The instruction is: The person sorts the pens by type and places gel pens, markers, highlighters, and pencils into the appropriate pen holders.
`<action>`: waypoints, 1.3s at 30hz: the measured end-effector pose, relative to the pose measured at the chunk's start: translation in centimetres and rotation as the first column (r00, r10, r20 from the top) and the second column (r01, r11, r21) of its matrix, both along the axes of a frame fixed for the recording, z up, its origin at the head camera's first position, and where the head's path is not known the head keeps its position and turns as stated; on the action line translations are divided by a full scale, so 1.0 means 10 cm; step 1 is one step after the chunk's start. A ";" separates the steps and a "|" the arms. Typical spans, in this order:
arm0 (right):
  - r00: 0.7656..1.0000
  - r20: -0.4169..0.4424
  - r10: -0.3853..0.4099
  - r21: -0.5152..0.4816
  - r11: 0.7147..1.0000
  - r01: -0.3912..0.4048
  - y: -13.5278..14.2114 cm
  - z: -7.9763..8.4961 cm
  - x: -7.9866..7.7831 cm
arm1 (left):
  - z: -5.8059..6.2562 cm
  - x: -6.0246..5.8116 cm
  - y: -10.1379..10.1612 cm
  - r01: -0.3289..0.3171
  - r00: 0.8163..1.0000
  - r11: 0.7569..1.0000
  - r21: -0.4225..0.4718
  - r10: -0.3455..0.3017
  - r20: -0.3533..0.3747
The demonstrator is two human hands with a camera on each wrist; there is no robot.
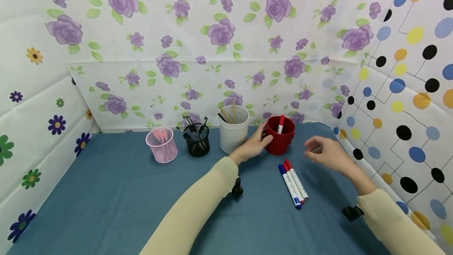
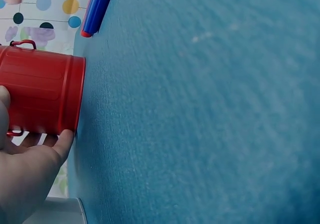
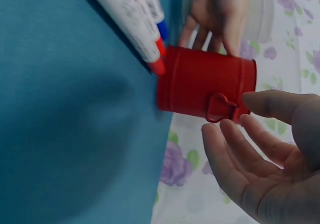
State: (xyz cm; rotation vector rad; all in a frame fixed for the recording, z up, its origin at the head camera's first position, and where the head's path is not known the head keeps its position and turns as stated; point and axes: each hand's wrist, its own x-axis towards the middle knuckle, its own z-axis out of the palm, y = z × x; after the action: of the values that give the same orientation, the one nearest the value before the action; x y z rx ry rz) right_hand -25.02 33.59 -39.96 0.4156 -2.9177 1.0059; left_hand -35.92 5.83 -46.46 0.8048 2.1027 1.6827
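A small red bucket with side handles stands upright on the table, a red-capped marker leaning inside it. My left hand grips the bucket's left side, thumb toward the front and fingers behind. To the bucket's right, my right hand hovers above the cloth with loosely bent fingers and nothing between them. In the right wrist view, the fingertips appear close to the bucket's handle. In front of the bucket lie two red-capped markers and a blue-capped marker, side by side.
Left of the bucket stand a white bucket with pencils, a black mesh cup with several pens, and a pink cup with pink items. Blue cloth covers the table. Patterned sheets enclose the back and sides.
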 end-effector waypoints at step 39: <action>0.995 0.022 0.099 0.200 0.975 -0.101 -0.67 -0.47 0.41 | -0.02 0.00 0.01 -0.020 1.000 1.000 0.004 0.020 0.001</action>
State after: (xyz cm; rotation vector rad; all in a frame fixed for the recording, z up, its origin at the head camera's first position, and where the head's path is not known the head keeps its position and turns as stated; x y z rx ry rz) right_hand -20.91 26.94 -44.67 0.5710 -3.0477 0.7261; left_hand -35.95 5.97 -46.62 0.7862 2.1141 1.6976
